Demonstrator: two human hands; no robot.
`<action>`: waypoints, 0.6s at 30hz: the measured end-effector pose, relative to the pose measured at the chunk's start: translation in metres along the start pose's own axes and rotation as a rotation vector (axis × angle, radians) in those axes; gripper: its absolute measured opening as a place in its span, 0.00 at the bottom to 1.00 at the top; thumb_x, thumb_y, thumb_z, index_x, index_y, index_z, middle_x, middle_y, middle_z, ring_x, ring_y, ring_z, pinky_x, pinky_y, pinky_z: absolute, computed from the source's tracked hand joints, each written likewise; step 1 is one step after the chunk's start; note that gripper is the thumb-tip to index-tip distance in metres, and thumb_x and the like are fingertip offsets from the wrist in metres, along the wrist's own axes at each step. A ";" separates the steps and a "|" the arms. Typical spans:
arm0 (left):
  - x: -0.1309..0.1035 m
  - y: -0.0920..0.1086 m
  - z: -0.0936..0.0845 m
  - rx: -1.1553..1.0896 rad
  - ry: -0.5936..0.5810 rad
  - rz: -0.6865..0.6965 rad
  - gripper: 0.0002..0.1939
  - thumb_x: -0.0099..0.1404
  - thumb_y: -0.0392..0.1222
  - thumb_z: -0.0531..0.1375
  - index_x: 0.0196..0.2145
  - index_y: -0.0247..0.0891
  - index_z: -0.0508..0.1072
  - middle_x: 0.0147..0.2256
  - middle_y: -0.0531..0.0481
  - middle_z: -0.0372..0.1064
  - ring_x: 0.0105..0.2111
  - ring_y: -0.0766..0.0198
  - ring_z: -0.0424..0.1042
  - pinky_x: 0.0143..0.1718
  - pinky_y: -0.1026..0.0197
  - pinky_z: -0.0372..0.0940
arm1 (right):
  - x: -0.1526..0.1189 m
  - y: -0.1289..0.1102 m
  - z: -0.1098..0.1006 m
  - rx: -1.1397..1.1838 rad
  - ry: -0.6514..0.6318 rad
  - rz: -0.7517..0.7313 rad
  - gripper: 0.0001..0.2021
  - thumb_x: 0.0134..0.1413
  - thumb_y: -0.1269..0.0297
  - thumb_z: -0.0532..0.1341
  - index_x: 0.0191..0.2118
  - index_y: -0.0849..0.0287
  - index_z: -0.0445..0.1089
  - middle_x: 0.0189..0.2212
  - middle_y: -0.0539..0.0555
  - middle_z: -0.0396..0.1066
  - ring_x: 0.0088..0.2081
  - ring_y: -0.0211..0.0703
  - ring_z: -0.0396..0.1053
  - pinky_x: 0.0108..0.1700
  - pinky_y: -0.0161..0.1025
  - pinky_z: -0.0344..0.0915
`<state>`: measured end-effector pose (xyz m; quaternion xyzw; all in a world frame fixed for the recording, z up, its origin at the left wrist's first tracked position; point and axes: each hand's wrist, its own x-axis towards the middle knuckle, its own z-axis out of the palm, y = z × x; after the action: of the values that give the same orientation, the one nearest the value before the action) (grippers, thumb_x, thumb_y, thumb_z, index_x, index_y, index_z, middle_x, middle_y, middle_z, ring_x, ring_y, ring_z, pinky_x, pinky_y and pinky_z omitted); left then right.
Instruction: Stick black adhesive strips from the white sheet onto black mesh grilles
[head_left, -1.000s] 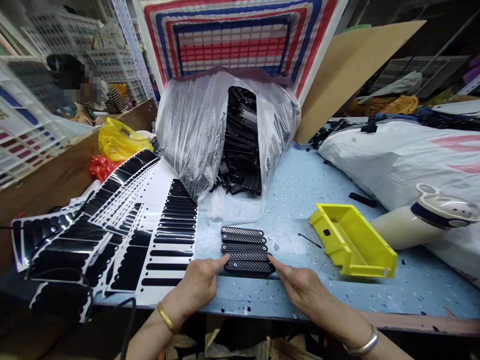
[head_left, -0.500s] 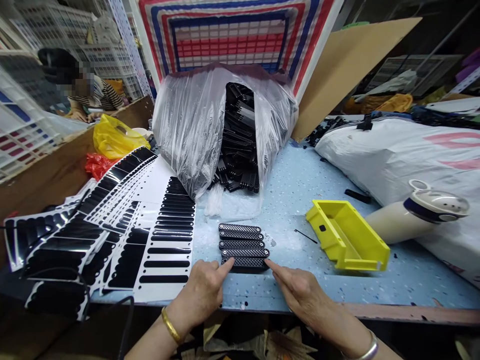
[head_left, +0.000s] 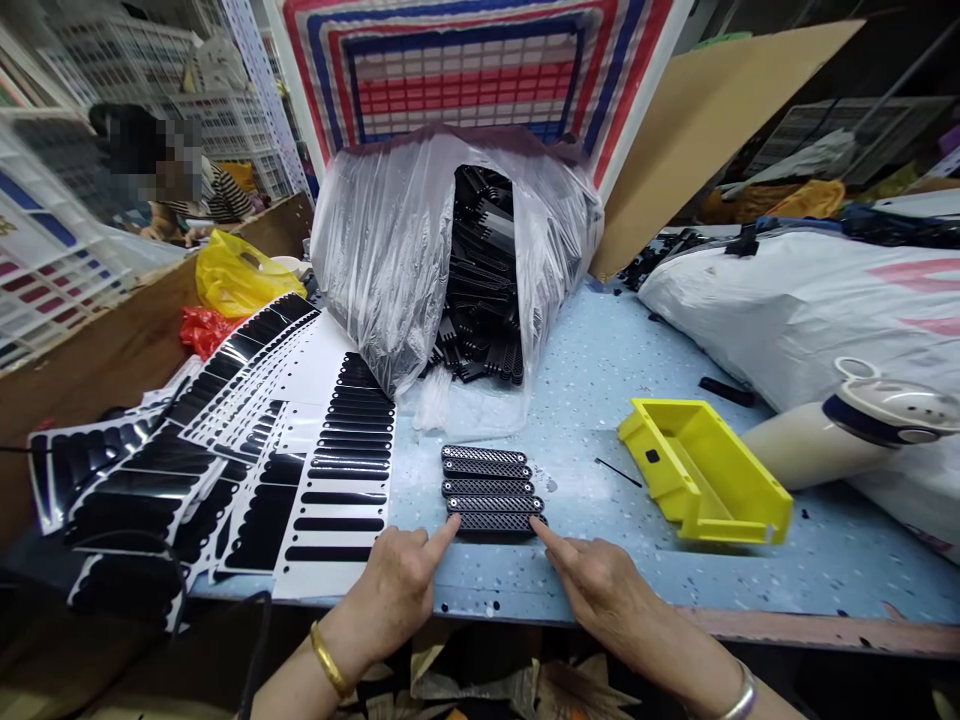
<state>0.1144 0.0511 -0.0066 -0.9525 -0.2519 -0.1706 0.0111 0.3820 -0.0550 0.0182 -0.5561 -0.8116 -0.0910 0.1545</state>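
Observation:
Several black textured strips, with small round holes at their ends, lie side by side in a short stack on the blue table. My left hand rests its outstretched index fingertip at the left end of the nearest strip; its other fingers are curled below. At that strip's right end, the index fingertip of my right hand touches it, with the remaining fingers bent. Neither hand grasps anything. Left of the stack are white sheets carrying black strip-shaped stickers.
Behind the stack, a clear plastic bag spills black plastic parts. To the right stand a yellow bin and a lying cream bottle, beside a big white sack. A person sits at the far left.
My left index fingertip has slid slightly left, toward the end of the nearest strip. The right fingertip stays at the other end. The whole view has shifted a little.

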 end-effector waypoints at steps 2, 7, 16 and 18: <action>0.000 -0.001 -0.001 0.035 -0.009 -0.001 0.41 0.49 0.19 0.49 0.61 0.34 0.58 0.23 0.54 0.65 0.20 0.61 0.64 0.22 0.58 0.62 | -0.003 0.001 0.000 -0.005 -0.009 0.008 0.30 0.51 0.86 0.44 0.60 0.70 0.58 0.28 0.55 0.73 0.23 0.43 0.69 0.26 0.38 0.66; 0.003 -0.002 -0.008 0.085 -0.035 0.015 0.39 0.49 0.20 0.50 0.59 0.36 0.61 0.24 0.54 0.65 0.22 0.61 0.66 0.24 0.58 0.64 | -0.009 0.002 0.009 -0.002 -0.016 0.022 0.29 0.52 0.85 0.45 0.61 0.70 0.59 0.28 0.56 0.73 0.24 0.44 0.69 0.27 0.40 0.67; 0.008 0.000 -0.008 -0.052 0.103 0.010 0.26 0.61 0.25 0.48 0.56 0.34 0.61 0.23 0.53 0.67 0.20 0.63 0.67 0.22 0.60 0.63 | -0.005 0.041 -0.016 0.243 0.216 0.198 0.13 0.65 0.70 0.52 0.46 0.62 0.72 0.23 0.52 0.70 0.24 0.37 0.69 0.29 0.34 0.65; 0.012 -0.002 -0.006 -0.089 0.212 -0.012 0.18 0.67 0.31 0.49 0.53 0.36 0.64 0.24 0.53 0.69 0.21 0.64 0.69 0.23 0.61 0.64 | -0.016 0.078 -0.036 0.130 0.233 0.368 0.12 0.63 0.66 0.54 0.35 0.60 0.74 0.24 0.54 0.71 0.27 0.39 0.70 0.31 0.35 0.66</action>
<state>0.1212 0.0576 0.0024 -0.9271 -0.2474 -0.2815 -0.0056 0.4650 -0.0522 0.0447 -0.6692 -0.6773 -0.0726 0.2968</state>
